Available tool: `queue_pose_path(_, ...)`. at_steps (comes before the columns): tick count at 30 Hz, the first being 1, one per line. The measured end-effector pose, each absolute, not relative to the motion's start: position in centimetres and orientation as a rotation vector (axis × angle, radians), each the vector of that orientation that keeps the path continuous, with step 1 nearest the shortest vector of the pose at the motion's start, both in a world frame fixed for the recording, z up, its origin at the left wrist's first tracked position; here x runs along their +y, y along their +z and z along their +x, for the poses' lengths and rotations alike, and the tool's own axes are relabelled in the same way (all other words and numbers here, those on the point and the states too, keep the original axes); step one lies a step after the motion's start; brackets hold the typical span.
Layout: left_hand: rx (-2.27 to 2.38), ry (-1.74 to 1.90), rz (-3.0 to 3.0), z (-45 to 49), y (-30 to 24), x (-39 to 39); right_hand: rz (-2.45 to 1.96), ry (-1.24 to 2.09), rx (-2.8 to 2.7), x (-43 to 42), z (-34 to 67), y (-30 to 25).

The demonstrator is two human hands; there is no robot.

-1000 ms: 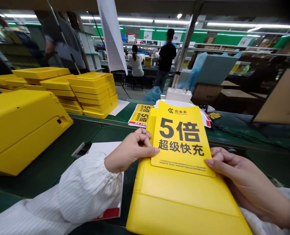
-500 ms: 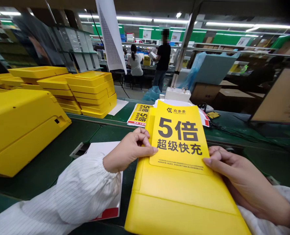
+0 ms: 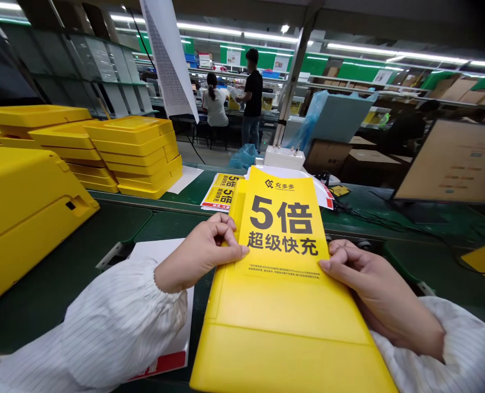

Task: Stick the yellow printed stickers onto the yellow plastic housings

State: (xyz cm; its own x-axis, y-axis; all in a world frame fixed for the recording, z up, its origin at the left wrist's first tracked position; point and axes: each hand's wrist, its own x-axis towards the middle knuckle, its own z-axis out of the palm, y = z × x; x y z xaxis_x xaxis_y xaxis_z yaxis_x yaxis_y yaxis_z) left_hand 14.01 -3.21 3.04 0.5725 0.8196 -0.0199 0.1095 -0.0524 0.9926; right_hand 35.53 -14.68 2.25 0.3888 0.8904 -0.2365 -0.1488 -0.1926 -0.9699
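Note:
A yellow sticker (image 3: 285, 218) with large black "5倍" lettering lies over the upper part of a yellow plastic casing (image 3: 283, 355). My left hand (image 3: 203, 254) pinches the sticker's left edge between thumb and curled fingers. At the opposite edge, the thumb and fingers of my right hand (image 3: 361, 273) are closed on the sticker too. Its lower edge blends into the casing, so I cannot tell how much of it is stuck down. The casing stands in front of me, its near end cut off by the frame.
Stacked yellow covers (image 3: 134, 158) and a large yellow housing (image 3: 25, 213) stand left. A sticker sheet (image 3: 222, 191) lies behind the casing, a white sheet (image 3: 160, 248) under my left arm. Right are cables and a monitor (image 3: 451, 161). Two people (image 3: 253, 98) work farther back.
The view has turned right, so the surroundings sit farther left and more of the monitor shows. Both hands keep their hold on the sticker, whose lower edge now stands out less against the casing.

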Motion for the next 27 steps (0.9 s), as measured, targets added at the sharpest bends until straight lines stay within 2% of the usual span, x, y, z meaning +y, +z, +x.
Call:
queue_pose_path(6,0.889,0.763,1.682,13.9,2.1,-3.2,-1.512,0.976,-0.861,-15.1,35.7,1.5)
queue_pose_path(10,1.034,0.815,1.439,13.8,1.6,-4.2,-1.499,0.922,-0.809,-15.2,36.0,0.7)
queue_pose_path(12,0.988,0.775,1.241,13.4,1.3,-5.1,-1.548,0.76,-0.917,-15.2,36.4,0.4)
queue_pose_path(14,0.887,0.739,1.092,12.7,0.9,-5.8,-1.575,0.44,-1.107,-15.1,36.8,0.6)
queue_pose_path(17,0.85,0.744,1.099,11.8,0.4,-5.7,-1.482,0.139,-1.601,-14.9,36.5,2.2)
queue_pose_path(19,0.919,0.77,1.186,11.6,0.3,-4.4,-1.291,0.201,-2.067,-14.5,35.2,4.0)
queue_pose_path(23,0.974,0.794,1.288,12.6,0.3,0.1,-1.04,0.676,-2.729,-11.4,32.2,6.4)
queue_pose_path(25,0.973,0.781,1.291,13.8,-0.1,2.6,-1.111,0.801,-2.747,-8.0,32.4,6.3)
queue_pose_path(27,0.972,0.78,1.291,15.5,-0.9,4.9,-1.294,0.746,-2.535,-3.5,34.7,5.5)
